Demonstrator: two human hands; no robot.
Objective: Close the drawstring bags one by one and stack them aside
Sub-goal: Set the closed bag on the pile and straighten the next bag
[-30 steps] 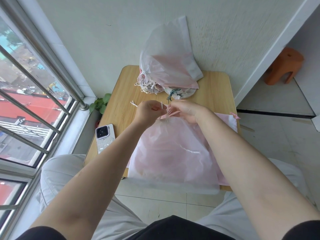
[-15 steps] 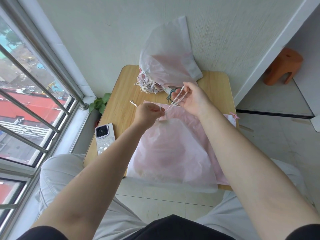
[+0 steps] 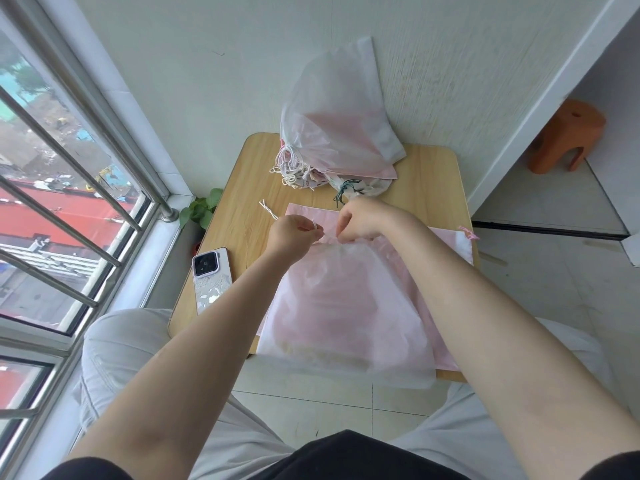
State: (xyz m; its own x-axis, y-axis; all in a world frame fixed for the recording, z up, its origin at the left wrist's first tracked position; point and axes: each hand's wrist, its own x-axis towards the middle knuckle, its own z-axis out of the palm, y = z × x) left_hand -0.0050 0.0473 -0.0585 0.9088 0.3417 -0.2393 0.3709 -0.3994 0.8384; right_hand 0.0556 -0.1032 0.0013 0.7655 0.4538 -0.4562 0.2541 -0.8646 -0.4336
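Nearest the viewer, a translucent white-and-pink drawstring bag point(image 3: 346, 306) lies flat on the wooden table point(image 3: 433, 188), its bottom edge hanging just over the near rim and its gathered mouth pointing away toward the wall. It rests on top of other pink bags point(image 3: 453, 244) spread beneath it, one with a pink cord at the right edge. At the bag's mouth both hands meet. The left hand point(image 3: 294, 233) has its fingers curled tight, pinching a thin white drawstring point(image 3: 314, 224) between thumb and forefinger. The right hand point(image 3: 360, 220) is just beside it, fingers bent down and pinching at the bunched fabric of the mouth; whether it also has the cord I cannot tell. A loose twisted white cord point(image 3: 268, 209) lies on the table just left of the left hand. A phone point(image 3: 211, 278) lies camera-up near the left edge. Farther back, against the wall, sits a pile of closed bags point(image 3: 339, 133) with their cords bunched at the left. A green plant point(image 3: 202, 209) peeks out beside the table, and an orange stool point(image 3: 568, 133) stands far right.
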